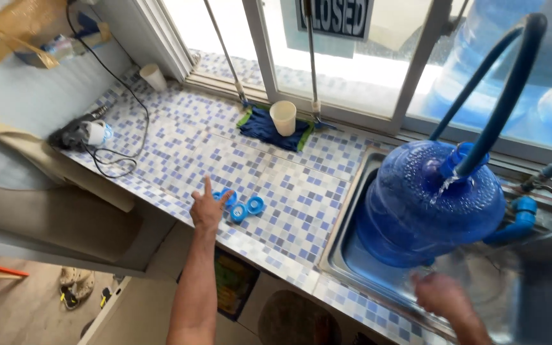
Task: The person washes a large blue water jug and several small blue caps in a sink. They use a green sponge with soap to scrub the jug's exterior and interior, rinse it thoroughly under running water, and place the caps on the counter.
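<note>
A tiled counter (180, 137) in blue and white mosaic runs under the window, with a steel sink (544, 281) set into its right end. Standing in the sink is a big blue water jug (416, 211), upright so its mouth sits under a blue hose (503, 96) that curves down to it; water trickles there. Behind, a dark blue cloth (264, 130) lies by the window frame with a cream cup (283, 117) upon it. The left hand (206, 207) reaches across the counter, open with fingers spread, touching or just about touching a small cluster of blue bottle caps (241, 206) lying near the counter's front edge. The right hand (441, 295) hangs low at the sink's front, blurred; I cannot tell whether it is open or holds anything.
</note>
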